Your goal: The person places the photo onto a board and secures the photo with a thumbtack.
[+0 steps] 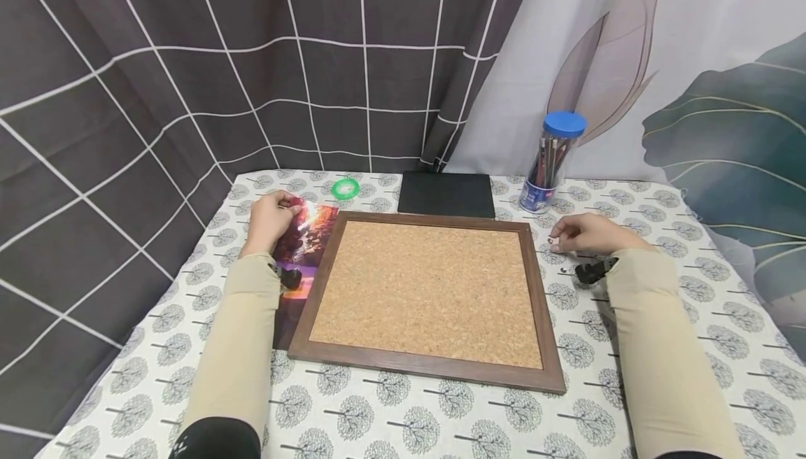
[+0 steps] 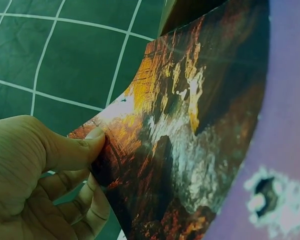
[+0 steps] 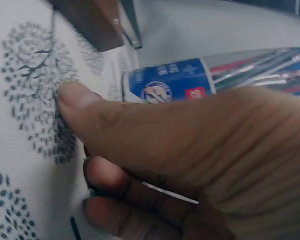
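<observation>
My left hand (image 1: 271, 221) pinches the far corner of a glossy picture print (image 2: 170, 125) between thumb and fingers. The print shows orange and dark tones, with purple nearer me, and its corner bends upward. Beside the print lies a brown-framed cork board (image 1: 428, 291), flat on the cloth. To the right of the board, the curled fingers of my right hand (image 1: 592, 233) pinch a small shiny object (image 1: 553, 241), its kind too small to tell. In the right wrist view the thumb and fingers hide it.
Behind the board lies a flat black item (image 1: 446, 195). A green ring-shaped roll (image 1: 345, 189) is at the back left. A clear jar of pencils with a blue lid (image 1: 552, 161) stands beyond my right hand. Tree-print cloth (image 1: 453, 417) covers the table; curtains hang behind.
</observation>
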Tool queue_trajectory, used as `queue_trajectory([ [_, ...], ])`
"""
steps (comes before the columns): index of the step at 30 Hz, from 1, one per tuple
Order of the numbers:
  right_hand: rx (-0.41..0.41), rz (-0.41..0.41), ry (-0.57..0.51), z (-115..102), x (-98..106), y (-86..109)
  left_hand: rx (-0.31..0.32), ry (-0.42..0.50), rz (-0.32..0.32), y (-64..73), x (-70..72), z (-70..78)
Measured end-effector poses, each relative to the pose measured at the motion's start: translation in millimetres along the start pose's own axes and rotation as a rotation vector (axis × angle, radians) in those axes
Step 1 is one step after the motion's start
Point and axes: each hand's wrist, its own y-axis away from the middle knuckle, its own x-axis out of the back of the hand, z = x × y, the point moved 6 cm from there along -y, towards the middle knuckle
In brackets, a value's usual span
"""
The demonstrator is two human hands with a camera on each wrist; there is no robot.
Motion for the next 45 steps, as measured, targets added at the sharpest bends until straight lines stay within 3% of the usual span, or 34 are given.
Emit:
queue_trajectory([
  [4, -0.026, 0.004, -0.011, 6, -4, -4.8, 0.0, 0.013, -0.004, 0.3, 0.5, 0.6],
  [11, 0.063, 0.071, 0.055, 3, -6, -10.4, 0.007, 0.044, 0.0, 0.5, 4.1, 1.6],
  [14, 0.076, 0.105, 0.073, -1, -3, -10.9, -0.006, 0.065, 0.02, 0.4, 12.1, 6.5],
  [17, 0.109, 0.164, 0.066, -13, 2, -11.3, -0.049, 0.103, 0.111, 1.1, 31.7, 16.7],
  [21, 0.166, 0.237, 0.053, -43, 10, -12.5, -0.111, 0.174, 0.294, 5.0, 63.6, 33.6],
  [24, 0.198, 0.263, 0.041, -68, 12, -17.2, -0.132, 0.273, 0.327, 7.6, 72.6, 45.1],
  [27, 0.23, 0.282, 0.013, -97, 11, -27.4, -0.126, 0.368, 0.223, 8.3, 61.8, 54.9],
  [29, 0.261, 0.292, -0.019, -117, 8, -37.9, -0.113, 0.39, 0.096, 8.3, 44.5, 60.1],
  [32, 0.311, 0.275, -0.086, -148, -2, -57.0, -0.116, 0.317, -0.102, 9.2, 12.5, 67.1],
  [35, 0.357, 0.24, -0.134, -175, -14, -75.6, -0.129, 0.255, -0.254, 12.8, -14.4, 72.7],
  [39, 0.403, 0.198, -0.15, -203, -31, -96.6, -0.12, 0.252, -0.366, 18.7, -35.9, 77.4],
  [45, 0.444, 0.108, -0.241, -231, -66, -128.6, -0.151, 0.196, -0.448, 25.0, -56.2, 80.1],
])
